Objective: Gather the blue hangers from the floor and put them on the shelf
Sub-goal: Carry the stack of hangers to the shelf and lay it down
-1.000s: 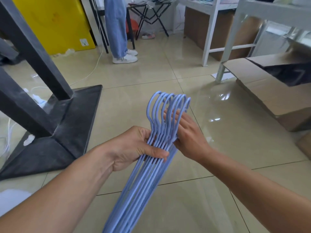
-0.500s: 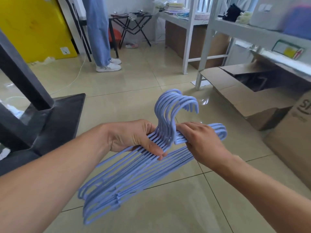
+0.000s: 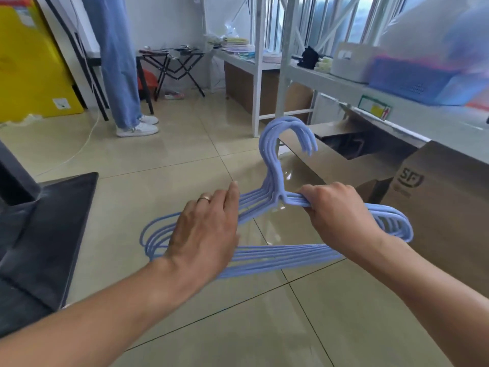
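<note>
Right hand (image 3: 341, 213) is clenched around the right shoulder bars of the blue hangers (image 3: 267, 207), carrying the bundle clear of the floor. Left hand (image 3: 206, 229) lies flat and spread against the left side, steadying. Keep the stack aligned while swinging right toward the shelf (image 3: 412, 115). Hooks point up; long axis runs left-right.

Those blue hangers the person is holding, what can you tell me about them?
The blue hangers are a stacked bundle of thin, light blue hangers, plastic-looking, held upright above the tiled floor with hooks on top curling right. The right hand grips the right shoulders near the necks. The left hand, fingers extended, lies flat over the left shoulders.
</note>
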Demonstrator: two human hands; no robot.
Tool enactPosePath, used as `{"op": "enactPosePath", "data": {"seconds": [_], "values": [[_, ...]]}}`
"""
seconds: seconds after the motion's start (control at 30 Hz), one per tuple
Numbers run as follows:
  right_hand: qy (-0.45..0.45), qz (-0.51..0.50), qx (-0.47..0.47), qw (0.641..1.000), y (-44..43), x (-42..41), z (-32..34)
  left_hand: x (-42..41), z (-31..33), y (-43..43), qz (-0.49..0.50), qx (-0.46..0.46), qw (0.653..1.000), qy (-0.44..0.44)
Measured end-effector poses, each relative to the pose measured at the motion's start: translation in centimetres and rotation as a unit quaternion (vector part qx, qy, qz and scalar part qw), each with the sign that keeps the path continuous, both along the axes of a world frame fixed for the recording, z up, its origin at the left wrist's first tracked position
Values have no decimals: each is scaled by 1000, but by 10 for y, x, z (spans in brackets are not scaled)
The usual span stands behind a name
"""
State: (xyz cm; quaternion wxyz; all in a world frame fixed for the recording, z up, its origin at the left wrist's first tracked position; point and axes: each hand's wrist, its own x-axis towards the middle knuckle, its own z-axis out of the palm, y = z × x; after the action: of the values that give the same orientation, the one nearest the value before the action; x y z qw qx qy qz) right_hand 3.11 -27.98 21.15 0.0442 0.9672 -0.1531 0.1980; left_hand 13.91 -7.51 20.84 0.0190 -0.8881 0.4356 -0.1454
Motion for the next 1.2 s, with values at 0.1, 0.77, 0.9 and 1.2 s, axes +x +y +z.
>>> {"op": "enactPosePath", "data": {"seconds": [0.1,0.77,0.9,1.2], "values": [[20,-54,-22,998,-2,-2,6,16,-3,-12,-22,-22,999,-35],[107,-122,-22,987,-34,-14,39,25,19,-77,-117,-91,983,109],[126,-134,0,983,-48,-4,57,45,33,-103,-136,-84,981,108],[196,-180,68,961,-82,18,209,69,181,-149,-150,-34,972,175]]}}
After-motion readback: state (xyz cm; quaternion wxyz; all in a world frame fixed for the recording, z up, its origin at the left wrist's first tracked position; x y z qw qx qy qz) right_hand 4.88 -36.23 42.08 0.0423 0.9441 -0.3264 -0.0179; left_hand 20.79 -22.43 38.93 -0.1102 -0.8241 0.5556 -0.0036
